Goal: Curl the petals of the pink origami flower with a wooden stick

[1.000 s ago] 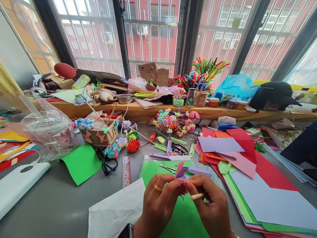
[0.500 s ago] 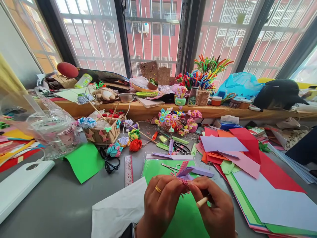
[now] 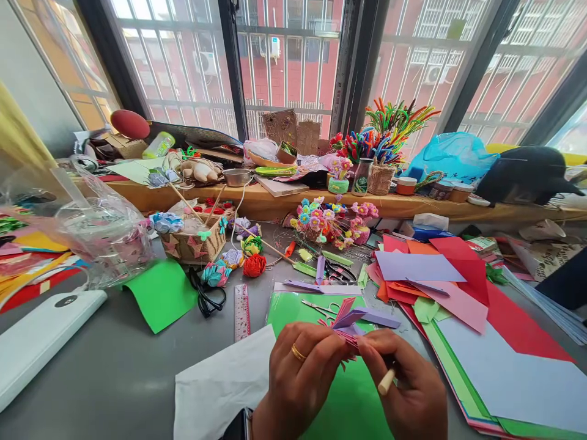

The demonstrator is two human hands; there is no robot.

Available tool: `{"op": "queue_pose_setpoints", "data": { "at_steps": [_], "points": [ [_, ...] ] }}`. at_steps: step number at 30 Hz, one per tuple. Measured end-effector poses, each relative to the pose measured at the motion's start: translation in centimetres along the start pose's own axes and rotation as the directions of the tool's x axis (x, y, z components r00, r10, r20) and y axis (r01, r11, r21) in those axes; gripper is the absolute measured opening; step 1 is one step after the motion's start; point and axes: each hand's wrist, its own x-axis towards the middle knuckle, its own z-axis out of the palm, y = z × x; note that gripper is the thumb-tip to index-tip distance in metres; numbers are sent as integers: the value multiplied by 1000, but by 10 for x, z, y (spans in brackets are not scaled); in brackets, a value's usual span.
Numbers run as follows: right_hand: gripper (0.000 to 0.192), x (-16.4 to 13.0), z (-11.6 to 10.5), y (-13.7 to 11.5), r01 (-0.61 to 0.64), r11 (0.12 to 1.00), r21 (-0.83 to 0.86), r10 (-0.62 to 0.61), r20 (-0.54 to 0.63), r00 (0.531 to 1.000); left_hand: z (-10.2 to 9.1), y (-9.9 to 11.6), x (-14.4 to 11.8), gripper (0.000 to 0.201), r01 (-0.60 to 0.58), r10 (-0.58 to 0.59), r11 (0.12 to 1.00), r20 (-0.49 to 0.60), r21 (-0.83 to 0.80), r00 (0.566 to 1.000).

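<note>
Matt pink-and-purple paper piece (image 3: 349, 318), smooth wooden stick (image 3: 387, 382), shiny metal scissors (image 3: 315, 307), glossy clear plastic bag (image 3: 110, 235).

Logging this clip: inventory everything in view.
Folded paper piece: one, pink and purple, front centre
Wooden stick: one, tan, front centre
Small scissors: one pair, silver, on green sheet
Ruler: one, pink and white, centre
Power bank: one, white, left
Paper sheets: many, multicoloured, right
Flower crafts: many, multicoloured, centre
Plastic bag: one, blue, windowsill
Cap: one, black, windowsill
Pipe cleaners: many, multicoloured, windowsill
Left hand: one, on the folded paper piece
Right hand: one, around the wooden stick
</note>
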Motion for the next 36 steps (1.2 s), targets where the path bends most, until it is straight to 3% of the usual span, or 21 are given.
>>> {"op": "queue_pose_setpoints", "data": {
  "at_steps": [10, 17, 23, 29, 32, 36],
  "points": [
    [9, 0, 0, 0, 16, 1000, -13, -16, 27, 1000, 2, -1, -2, 5, -37, 36, 998, 43, 41, 998],
    [10, 3, -4, 1, 118, 990, -75, -112, 76, 991, 5, -2, -5, 7, 120, -117, 991, 44, -57, 992],
    [9, 4, -7, 3, 170, 980, -105, -151, 167, 974, 4, -3, -4, 8, 25, -23, 999, 61, -35, 998],
    [11, 19, -19, -2, 324, 926, -193, -246, 343, 907, -1, -10, -3, 11, 27, -9, 994, 165, -104, 986],
    [17, 30, -25, -4, 481, 839, -255, -377, 366, 851, -4, -14, -1, 12, 17, 15, 991, 230, -135, 973],
    [17, 37, -29, -4, 591, 712, -380, -464, 377, 802, -7, -16, 5, 13, 21, 35, 983, 300, -181, 953]
  ]
}}
